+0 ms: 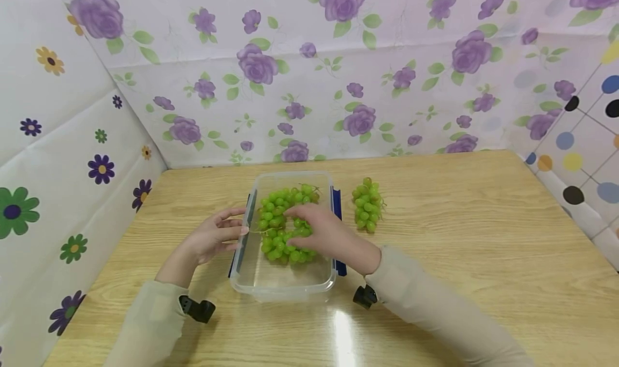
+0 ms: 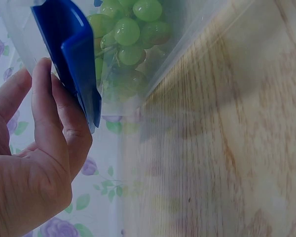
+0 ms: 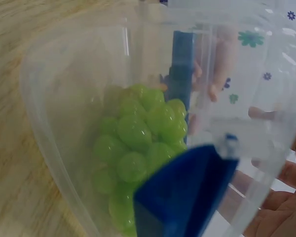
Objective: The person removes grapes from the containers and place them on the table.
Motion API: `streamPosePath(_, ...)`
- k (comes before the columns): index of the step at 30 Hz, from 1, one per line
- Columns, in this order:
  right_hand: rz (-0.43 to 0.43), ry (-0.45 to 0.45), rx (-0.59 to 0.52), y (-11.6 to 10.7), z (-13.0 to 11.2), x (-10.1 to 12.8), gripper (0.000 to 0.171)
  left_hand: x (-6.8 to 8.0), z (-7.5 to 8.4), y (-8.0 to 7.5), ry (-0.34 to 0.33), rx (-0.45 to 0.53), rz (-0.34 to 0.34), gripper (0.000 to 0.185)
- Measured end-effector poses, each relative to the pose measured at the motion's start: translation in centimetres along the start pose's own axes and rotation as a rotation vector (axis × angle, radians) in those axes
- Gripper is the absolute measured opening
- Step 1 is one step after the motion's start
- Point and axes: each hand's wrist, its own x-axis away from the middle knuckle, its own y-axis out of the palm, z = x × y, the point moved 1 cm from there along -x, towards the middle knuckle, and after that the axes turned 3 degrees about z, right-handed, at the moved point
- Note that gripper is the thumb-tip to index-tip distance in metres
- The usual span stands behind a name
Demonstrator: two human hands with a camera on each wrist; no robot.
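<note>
Green grapes lie in bunches inside a clear plastic container with blue side latches. My right hand reaches over the container's right side, its thumb and fingers spread apart above the grapes; through the clear wall, the right wrist view shows its fingers beside the bunch. At the left wall, my left hand has loosely bent fingers, the tips right at the rim. The left wrist view puts those fingers against the hanging blue latch.
Another bunch of green grapes lies on the wooden table, just right of the container. Flower-patterned sheeting rises behind the table, with more at the left and a dotted pattern at the right.
</note>
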Motion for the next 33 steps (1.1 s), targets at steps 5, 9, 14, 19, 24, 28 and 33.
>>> streamPosePath(5, -0.022, -0.008, 0.023, 0.8, -0.1, -0.3, 0.052, 0.0, 0.1, 0.0, -0.004, 0.002, -0.004, 0.069)
streamPosePath(9, -0.034, -0.010, 0.056, 1.4, -0.1, -0.7, 0.053, -0.1, 0.2, 0.0, -0.001, 0.005, -0.005, 0.069)
streamPosePath(14, -0.066, -0.004, 0.106, 2.0, 0.0, -1.0, 0.056, -0.1, 0.1, -0.1, -0.005, 0.009, -0.006, 0.069)
streamPosePath(19, -0.089, 0.006, 0.133, 2.3, 0.0, -1.2, 0.057, -0.1, 0.0, -0.1, -0.007, 0.003, -0.007, 0.070)
streamPosePath(24, -0.109, 0.024, 0.158, 2.4, -0.1, -1.5, 0.058, -0.1, -0.1, -0.1, -0.004, -0.001, -0.004, 0.069)
streamPosePath(28, -0.146, 0.025, 0.202, 2.5, -0.2, -1.8, 0.057, -0.1, -0.1, -0.1, -0.002, -0.001, 0.000, 0.069)
streamPosePath(33, -0.189, 0.041, 0.225, 2.8, -0.1, -2.1, 0.056, -0.1, -0.1, 0.0, 0.000, 0.001, 0.002, 0.068)
